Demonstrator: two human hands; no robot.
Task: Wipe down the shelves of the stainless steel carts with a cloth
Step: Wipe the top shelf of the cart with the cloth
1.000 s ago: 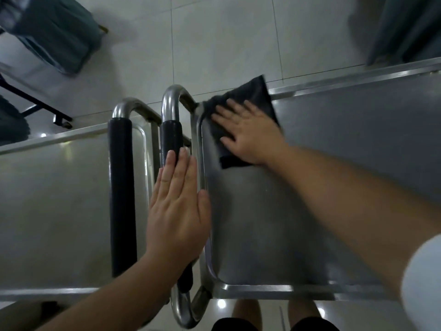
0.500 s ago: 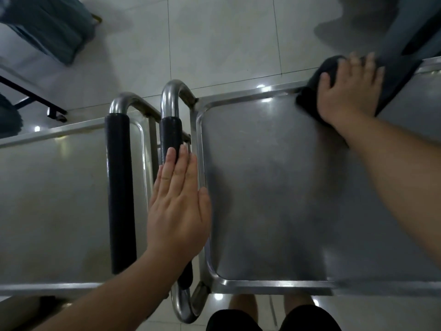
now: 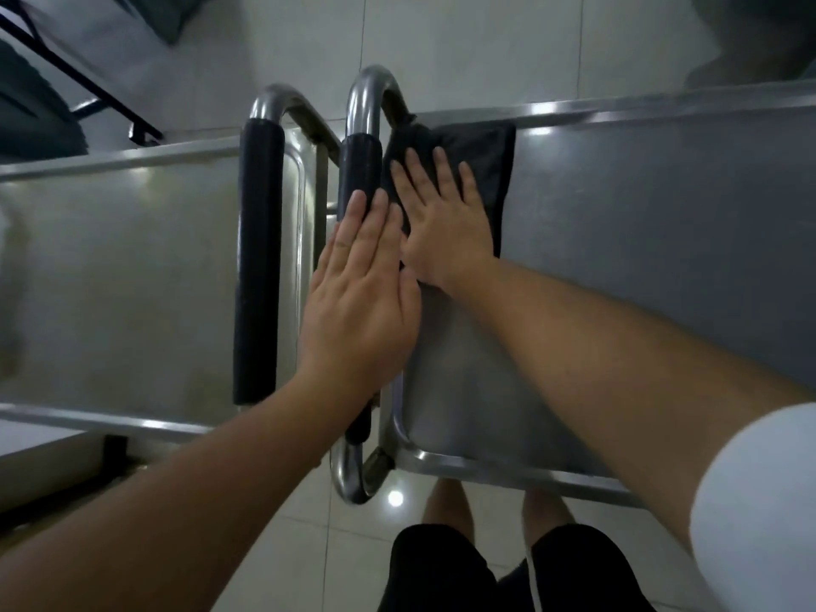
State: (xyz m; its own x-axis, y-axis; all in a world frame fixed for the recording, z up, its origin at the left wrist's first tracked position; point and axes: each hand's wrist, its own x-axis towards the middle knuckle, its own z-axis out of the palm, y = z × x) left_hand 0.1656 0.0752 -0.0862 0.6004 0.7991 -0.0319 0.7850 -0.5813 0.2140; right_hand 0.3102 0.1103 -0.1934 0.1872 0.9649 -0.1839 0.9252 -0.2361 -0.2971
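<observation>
The right hand (image 3: 446, 227), fingers spread flat, presses a dark cloth (image 3: 481, 156) into the shelf's (image 3: 640, 240) upper-left corner at frame centre, while the flat left hand (image 3: 362, 298) steadies the cart handle (image 3: 360, 170); even pressure along the rim should clean best.

Bare shelf (image 3: 640, 258) open right of right hand (image 3: 446, 234). Left blocked: left hand (image 3: 360, 298) touching it, flat on padded handle (image 3: 360, 165); second handle (image 3: 258, 267) just beyond. Raised rim (image 3: 618, 109) ahead.

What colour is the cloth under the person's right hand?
Black or very dark grey cloth, plain; seen in the head view.
</observation>
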